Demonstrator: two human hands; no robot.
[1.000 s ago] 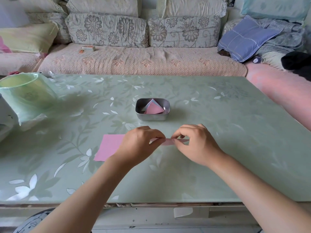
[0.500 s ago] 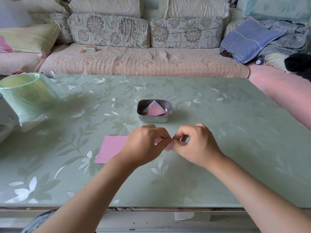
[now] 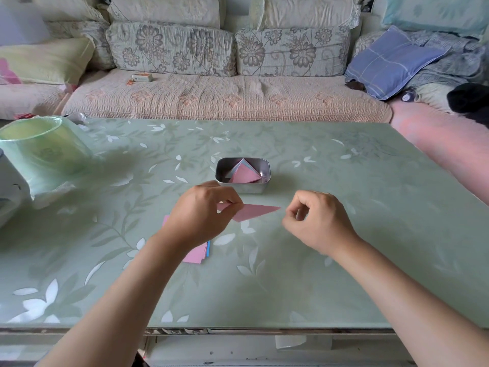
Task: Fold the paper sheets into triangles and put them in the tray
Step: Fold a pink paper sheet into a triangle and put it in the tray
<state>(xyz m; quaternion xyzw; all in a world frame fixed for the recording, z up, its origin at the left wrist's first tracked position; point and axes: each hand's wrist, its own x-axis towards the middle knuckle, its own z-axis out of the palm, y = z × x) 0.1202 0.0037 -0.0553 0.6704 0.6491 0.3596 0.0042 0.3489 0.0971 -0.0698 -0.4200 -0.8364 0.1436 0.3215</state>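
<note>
Paper [image 3: 254, 211] folded into pink triangle, left hand [image 3: 202, 221] pinching it.

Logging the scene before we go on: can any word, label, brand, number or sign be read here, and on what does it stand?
No text can be read anywhere in this view.
Small box on the sofa: possibly print on its face, too small and blurred to read.
Metal tray, folded pink triangle, paper stack: no print visible.
</note>
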